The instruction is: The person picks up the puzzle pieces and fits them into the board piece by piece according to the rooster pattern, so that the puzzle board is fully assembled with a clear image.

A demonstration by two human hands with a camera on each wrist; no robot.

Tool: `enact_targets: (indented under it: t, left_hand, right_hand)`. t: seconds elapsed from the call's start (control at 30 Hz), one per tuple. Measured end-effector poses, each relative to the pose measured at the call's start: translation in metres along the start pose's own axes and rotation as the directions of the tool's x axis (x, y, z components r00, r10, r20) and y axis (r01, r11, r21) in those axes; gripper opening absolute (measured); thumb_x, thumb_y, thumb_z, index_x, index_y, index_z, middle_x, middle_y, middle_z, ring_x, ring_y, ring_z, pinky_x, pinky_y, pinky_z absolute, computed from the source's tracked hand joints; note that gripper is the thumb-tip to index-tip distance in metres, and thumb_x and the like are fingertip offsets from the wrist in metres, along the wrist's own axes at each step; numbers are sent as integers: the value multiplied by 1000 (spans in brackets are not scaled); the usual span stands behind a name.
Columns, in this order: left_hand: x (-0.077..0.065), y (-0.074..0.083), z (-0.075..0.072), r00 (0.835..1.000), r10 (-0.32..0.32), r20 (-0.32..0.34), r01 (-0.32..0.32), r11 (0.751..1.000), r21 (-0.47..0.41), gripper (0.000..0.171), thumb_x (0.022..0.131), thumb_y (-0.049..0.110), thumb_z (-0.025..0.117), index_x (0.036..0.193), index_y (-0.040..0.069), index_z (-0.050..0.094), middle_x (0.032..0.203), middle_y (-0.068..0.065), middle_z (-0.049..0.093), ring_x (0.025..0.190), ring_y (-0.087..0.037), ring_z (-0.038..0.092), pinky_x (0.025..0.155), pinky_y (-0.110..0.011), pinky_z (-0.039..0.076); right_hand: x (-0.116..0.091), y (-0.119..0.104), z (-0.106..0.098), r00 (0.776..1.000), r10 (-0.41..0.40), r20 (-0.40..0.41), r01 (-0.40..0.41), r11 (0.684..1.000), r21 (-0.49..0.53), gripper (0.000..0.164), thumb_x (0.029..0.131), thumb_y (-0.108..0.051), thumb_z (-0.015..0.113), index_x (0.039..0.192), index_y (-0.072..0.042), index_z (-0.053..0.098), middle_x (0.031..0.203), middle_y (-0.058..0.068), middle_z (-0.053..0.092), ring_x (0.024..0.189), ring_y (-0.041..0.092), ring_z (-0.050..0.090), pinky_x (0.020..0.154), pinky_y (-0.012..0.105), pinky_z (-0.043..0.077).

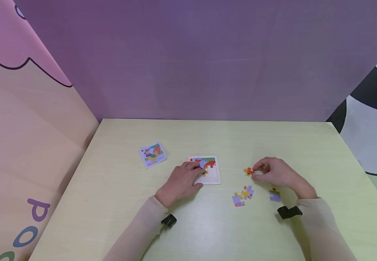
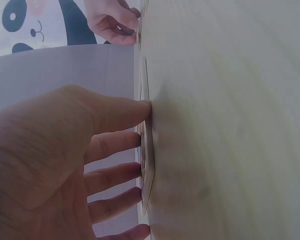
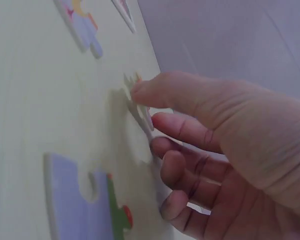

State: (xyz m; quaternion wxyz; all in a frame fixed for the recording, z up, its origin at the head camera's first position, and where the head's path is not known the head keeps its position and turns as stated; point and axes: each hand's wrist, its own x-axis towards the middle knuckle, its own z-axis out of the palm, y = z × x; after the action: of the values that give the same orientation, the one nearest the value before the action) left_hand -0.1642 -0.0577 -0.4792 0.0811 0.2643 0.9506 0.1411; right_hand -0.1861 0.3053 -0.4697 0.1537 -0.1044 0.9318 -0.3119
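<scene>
My left hand (image 1: 181,180) lies over the left part of a white-bordered jigsaw puzzle tray (image 1: 212,178), fingers extended. In the left wrist view, the thumb touches the tray's edge (image 2: 148,165) and the fingertips rest along it. Some colourful pieces sit in the tray's upper part; the hand hides its left side. To the right, my right hand (image 1: 281,174) pinches an orange-red puzzle piece (image 1: 248,171) between thumb and forefinger, its other fingers curled. The right wrist view shows that piece nearly edge-on, mostly hidden by the thumb.
Loose purple-and-yellow puzzle pieces (image 1: 238,200) lie between the hands, towards the person. Another purple piece (image 1: 275,195) lies below the right hand. A small square picture card (image 1: 153,154) is at the left. A purple wall (image 1: 208,65) stands behind the pale table (image 1: 116,203).
</scene>
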Motion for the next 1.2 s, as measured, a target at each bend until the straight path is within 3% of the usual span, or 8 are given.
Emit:
enact_targets:
  t: [0.17,0.23,0.4,0.63,0.83,1.2]
  left_hand:
    - [-1,0,0,1000,0,2,0,1000,5,48,105,37,66,150,20,63,158,-5,56,149,-27,47,116,-52,47]
    - [-1,0,-1,1000,2,-2,-2,1000,5,48,105,37,66,150,19,63,158,-6,56,149,-27,47,116,-52,47]
    - [0,0,0,1000,4,2,-4,1000,1,49,105,37,66,150,20,63,159,-6,56,149,-27,47,116,-52,47]
    - [0,1,0,1000,-2,-1,2,1000,-9,48,104,37,67,150,20,63,158,-5,56,149,-27,47,115,-52,47]
    - [0,1,0,1000,-4,3,4,1000,-5,48,104,37,66,150,21,63,158,-5,56,149,-27,47,116,-52,47]
    - [0,0,0,1000,-5,-2,5,1000,-7,48,105,37,66,150,21,63,158,-5,56,150,-27,47,116,-51,47]
  right_hand:
    - [1,-6,0,1000,2,10,-2,1000,29,33,90,-34,86,115,-15,76,81,2,63,69,14,50,56,26,41]
    - [3,-8,2,1000,-10,3,10,999,38,33,90,-35,86,116,-16,77,87,3,67,69,14,51,55,26,41]
    - [8,-14,6,999,-30,11,30,998,50,34,90,-34,86,118,-16,79,113,4,75,79,16,57,62,25,46]
    - [17,-23,13,998,-56,39,54,998,40,33,91,-31,84,120,-15,79,104,0,74,78,16,55,66,25,46]
    - [22,-34,18,995,-80,52,77,995,59,35,92,-29,84,122,-12,79,93,1,72,74,15,52,61,24,42]
    - [35,-52,28,990,-117,75,110,990,88,35,91,-30,85,119,-11,79,92,2,72,71,14,51,63,23,42]
